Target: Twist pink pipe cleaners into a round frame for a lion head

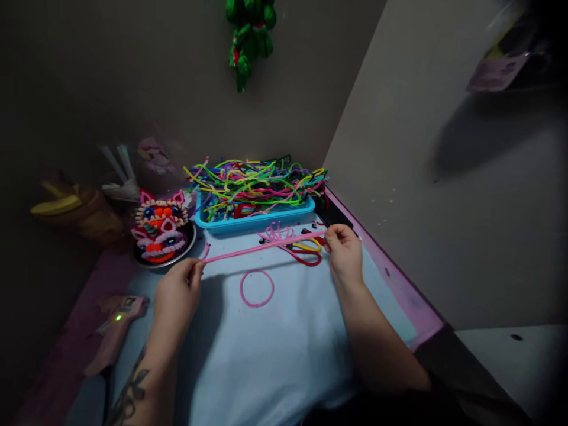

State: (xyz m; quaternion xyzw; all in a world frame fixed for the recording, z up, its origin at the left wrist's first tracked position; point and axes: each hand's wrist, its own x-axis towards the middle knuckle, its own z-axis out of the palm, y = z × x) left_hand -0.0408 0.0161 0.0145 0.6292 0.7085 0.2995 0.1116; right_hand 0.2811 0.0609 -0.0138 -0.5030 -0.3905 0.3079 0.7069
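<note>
A pink pipe cleaner (261, 244) is stretched nearly straight above the table between my two hands. My left hand (181, 288) pinches its left end, and a short bent tip sticks up past the fingers. At the other end, my right hand (342, 247) grips it between thumb and fingers. Below it on the cloth lies a pink pipe cleaner ring (257, 288). Scissors (306, 254) with red and yellow handles rest behind the stretched piece, close to my right hand. Small curled pink pieces (278, 231) lie beside the scissors.
A blue tray (248, 223) heaped with colourful pipe cleaners stands at the back. Left of it, a dark bowl (191, 239) holds fuzzy animal-face figures. A pink glue gun (116, 334) with a green light lies at the left. A grey wall (399, 225) rises on the right.
</note>
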